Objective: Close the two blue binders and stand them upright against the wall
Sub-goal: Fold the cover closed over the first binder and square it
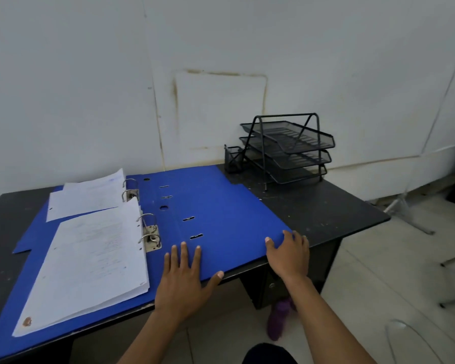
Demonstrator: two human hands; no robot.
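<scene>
Two blue binders lie open and flat on a black desk (326, 206). The near binder (229, 232) holds a thick stack of white paper (90, 261) on its metal rings (149, 232). Behind it, partly covered, lies the far binder (192, 179) with its own paper and rings. My left hand (184, 282) rests flat on the near binder's open cover at the desk's front edge, fingers spread. My right hand (289, 253) grips that cover's right front corner, fingers curled over its edge.
A black three-tier mesh tray (289, 148) and a small mesh pen holder (233, 158) stand at the back right of the desk against the white wall (90, 101). Metal chair legs (410, 219) stand on the tiled floor to the right.
</scene>
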